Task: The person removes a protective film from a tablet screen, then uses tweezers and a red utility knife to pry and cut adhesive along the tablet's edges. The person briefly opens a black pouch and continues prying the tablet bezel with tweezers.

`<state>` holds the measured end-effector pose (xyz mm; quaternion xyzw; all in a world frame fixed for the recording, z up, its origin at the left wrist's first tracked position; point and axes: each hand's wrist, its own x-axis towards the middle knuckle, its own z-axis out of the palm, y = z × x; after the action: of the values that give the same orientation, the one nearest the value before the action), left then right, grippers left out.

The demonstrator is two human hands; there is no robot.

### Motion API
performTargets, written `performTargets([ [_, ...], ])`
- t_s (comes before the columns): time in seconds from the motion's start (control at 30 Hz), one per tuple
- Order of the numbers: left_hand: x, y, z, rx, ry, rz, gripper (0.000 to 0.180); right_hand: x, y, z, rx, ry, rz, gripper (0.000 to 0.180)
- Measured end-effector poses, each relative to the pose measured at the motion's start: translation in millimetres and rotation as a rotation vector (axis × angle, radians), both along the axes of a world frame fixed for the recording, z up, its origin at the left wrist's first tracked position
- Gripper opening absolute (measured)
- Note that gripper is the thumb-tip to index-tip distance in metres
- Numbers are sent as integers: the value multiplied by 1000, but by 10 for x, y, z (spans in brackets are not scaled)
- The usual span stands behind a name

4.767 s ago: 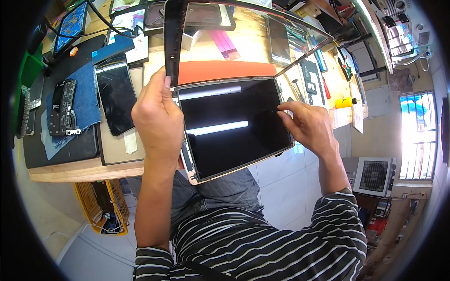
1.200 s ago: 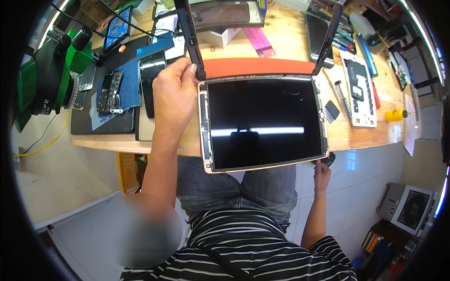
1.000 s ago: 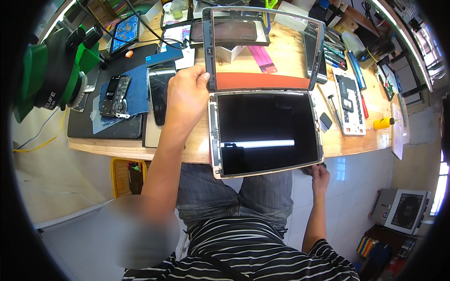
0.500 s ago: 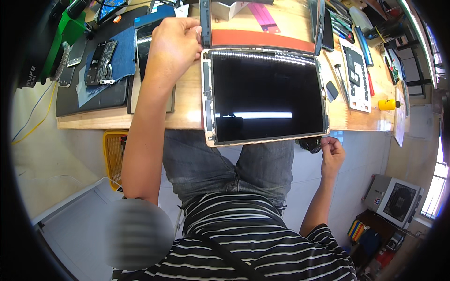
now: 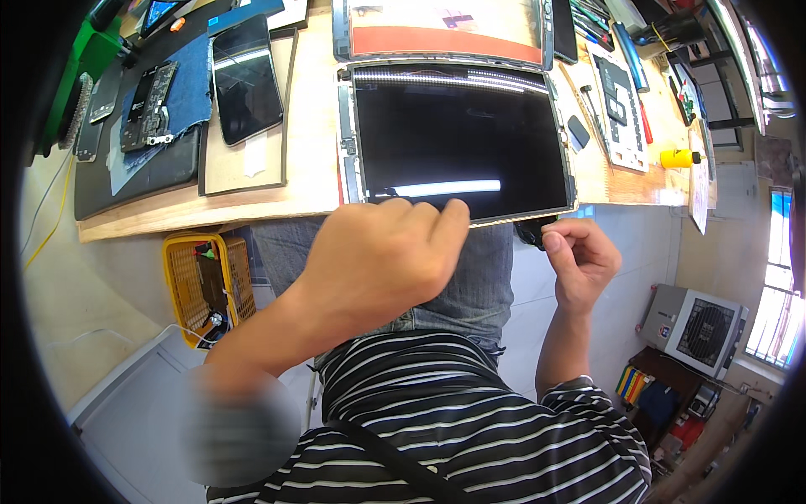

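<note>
A tablet with a black glass screen (image 5: 462,134) lies flat on the wooden bench (image 5: 311,168), its near edge hanging over my lap. My left hand (image 5: 378,252) is curled over the middle of that near edge, fingertips on the glass. My right hand (image 5: 579,260) is just below the tablet's near right corner, with thumb and forefinger pinched on a small dark piece (image 5: 533,233) that sticks out from under the corner. Behind the tablet, a second open tablet housing (image 5: 445,29) lies over an orange surface.
A black phone (image 5: 243,76) lies on a beige board, left of the tablet. Further left, a blue mat (image 5: 189,92) holds phone parts. A white parts tray (image 5: 617,101) and a yellow bottle (image 5: 680,157) sit at the right. A yellow basket (image 5: 206,277) stands under the bench.
My left hand has come from the tablet's far left corner to its near edge. My right hand has risen to the near right corner.
</note>
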<state>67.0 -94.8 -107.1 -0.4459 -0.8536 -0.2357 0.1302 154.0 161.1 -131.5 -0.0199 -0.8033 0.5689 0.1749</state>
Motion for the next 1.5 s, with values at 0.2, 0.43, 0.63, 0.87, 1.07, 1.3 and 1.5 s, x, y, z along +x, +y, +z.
performTargets([
  [0.2, -57, 35, 13, -154, -1, -80, 27, 100, 30, -10, -9, 6, -66, 9],
  [0.43, -93, 59, 33, -283, 92, -140, 24, 188, 96, -79, -80, 6, -110, 10],
  [0.63, -126, 121, 44, -327, 164, -176, 21, 208, 164, -90, -61, -11, -132, 9],
  [0.87, -208, 178, 133, -384, 84, -217, 8, 183, 132, -116, -110, 17, -130, 7],
  [1.07, -273, -288, 389, 250, -200, 120, 19, 198, 208, -181, -134, 31, -163, 13],
  [1.3, 485, -882, -167, 604, -452, 20, 24, -6, 481, -297, -375, 289, -445, 8],
  [1.5, 1081, -614, -1114, 550, -988, 648, 21, -51, 1113, -178, -236, 321, -649, 13],
])
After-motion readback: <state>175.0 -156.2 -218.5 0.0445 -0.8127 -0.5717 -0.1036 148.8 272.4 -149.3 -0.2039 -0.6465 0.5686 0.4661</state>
